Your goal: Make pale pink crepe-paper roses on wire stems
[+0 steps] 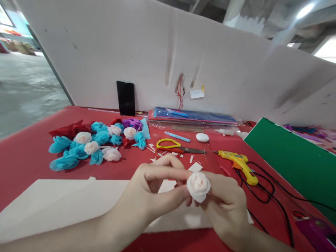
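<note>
A small white paper rose (pixel 198 186) with a faint pink centre faces up between my two hands. My left hand (pixel 157 190) pinches its left edge between thumb and forefinger. Curled beneath and to the right of the bloom, my right hand (pixel 227 201) holds it from below; its fingertips are mostly hidden. Under both hands lies a sheet of white paper (pixel 78 199). Beyond them are scissors (pixel 181 148) with yellow and red handles and some white paper scraps (pixel 195 167).
Finished blue, white, red and purple flowers (pixel 101 138) lie at the left. A yellow glue gun (pixel 240 162) with black cables sits at the right, beside a green board (pixel 294 164). A phone (pixel 126 98) leans on the back wall near plastic-wrapped sheets (pixel 194 117).
</note>
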`<state>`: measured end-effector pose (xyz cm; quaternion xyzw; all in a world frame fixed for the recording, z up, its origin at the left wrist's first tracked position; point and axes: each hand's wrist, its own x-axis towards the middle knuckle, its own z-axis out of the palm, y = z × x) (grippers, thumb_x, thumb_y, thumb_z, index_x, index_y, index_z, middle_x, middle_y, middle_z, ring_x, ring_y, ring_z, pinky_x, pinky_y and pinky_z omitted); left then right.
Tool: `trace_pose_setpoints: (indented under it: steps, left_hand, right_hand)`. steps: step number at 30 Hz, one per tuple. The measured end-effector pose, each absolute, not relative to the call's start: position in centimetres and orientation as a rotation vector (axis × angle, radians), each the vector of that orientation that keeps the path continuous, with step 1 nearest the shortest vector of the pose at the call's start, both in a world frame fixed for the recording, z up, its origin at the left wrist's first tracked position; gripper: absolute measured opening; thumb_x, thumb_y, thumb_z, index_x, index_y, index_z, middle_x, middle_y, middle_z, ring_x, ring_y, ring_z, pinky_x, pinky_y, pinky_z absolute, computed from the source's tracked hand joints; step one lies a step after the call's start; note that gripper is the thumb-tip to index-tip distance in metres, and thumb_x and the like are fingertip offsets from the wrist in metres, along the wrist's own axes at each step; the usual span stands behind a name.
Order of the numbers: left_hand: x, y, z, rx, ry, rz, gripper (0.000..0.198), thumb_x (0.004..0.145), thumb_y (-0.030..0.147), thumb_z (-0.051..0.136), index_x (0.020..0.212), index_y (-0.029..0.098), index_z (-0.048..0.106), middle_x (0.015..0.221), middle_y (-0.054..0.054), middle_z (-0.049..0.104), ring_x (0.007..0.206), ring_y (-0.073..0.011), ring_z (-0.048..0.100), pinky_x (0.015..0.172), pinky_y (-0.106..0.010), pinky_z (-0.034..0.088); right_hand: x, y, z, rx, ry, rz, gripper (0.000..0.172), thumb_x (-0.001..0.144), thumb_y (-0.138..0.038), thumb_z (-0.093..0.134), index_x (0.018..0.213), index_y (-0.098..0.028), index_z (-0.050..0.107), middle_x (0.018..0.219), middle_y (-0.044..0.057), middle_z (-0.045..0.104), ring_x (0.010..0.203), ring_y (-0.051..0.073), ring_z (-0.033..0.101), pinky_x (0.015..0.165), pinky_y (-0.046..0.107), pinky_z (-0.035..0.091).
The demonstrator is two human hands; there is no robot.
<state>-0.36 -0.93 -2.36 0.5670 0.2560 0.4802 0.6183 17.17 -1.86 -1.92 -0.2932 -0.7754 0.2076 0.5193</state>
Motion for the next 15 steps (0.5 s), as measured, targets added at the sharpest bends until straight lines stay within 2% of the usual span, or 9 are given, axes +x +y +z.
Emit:
trace_pose_setpoints:
  steps: [3,7,10,12,15]
  left_hand:
    - [-0.5,-0.8,-2.0,1.435,0.637,1.169,0.027,0.082,0.015,0.080,0.084,0.040,0.088,0.073,0.003,0.059,0.072,-0.0103,0.053,0.066,-0.018,0.047]
    - [-0.5,-0.6,-1.8,1.567,0.660,1.206,0.035,0.078,0.009,0.074,0.086,0.040,0.088,0.071,0.003,0.058,0.068,-0.0108,0.050,0.064,-0.019,0.046]
    - [-0.6,-0.5,-1.9,1.621,0.654,1.204,0.032,0.079,0.012,0.075,0.087,0.039,0.089,0.070,0.003,0.060,0.064,-0.0100,0.052,0.060,-0.019,0.046]
    - [-0.9,0.0,-2.1,1.652,0.658,1.212,0.023,0.082,0.020,0.078,0.093,0.037,0.089,0.075,0.002,0.065,0.066,-0.0111,0.056,0.061,-0.021,0.048]
    - [-2.1,2.1,-2.5,1.741,0.761,1.246,0.019,0.089,0.031,0.077,0.106,0.032,0.085,0.090,0.000,0.071,0.084,-0.0169,0.064,0.078,-0.028,0.054]
  right_hand:
    - [17.4,-1.7,-2.4,-0.665,-1.912,0.336,0.027,0.094,-0.007,0.064,0.070,-0.016,0.071,0.059,0.001,0.072,0.050,0.011,0.066,0.054,0.018,0.055]
    - [17.7,-1.6,-2.5,-0.617,-1.963,0.160,0.025,0.100,-0.010,0.063,0.079,-0.017,0.073,0.061,0.001,0.074,0.047,0.013,0.066,0.049,0.021,0.055]
    - [17.8,-1.4,-2.4,-0.550,-1.990,0.062,0.022,0.105,-0.014,0.059,0.091,-0.018,0.076,0.074,0.005,0.083,0.056,0.015,0.075,0.053,0.022,0.060]
    - [17.9,-1.2,-2.4,-0.550,-1.962,0.095,0.019,0.102,-0.013,0.063,0.094,-0.019,0.079,0.081,0.006,0.086,0.065,0.018,0.080,0.057,0.023,0.063]
    - [18.1,-0.9,-2.4,-0.619,-1.868,0.244,0.023,0.093,-0.005,0.068,0.089,-0.024,0.081,0.082,0.005,0.086,0.069,0.020,0.081,0.062,0.025,0.064]
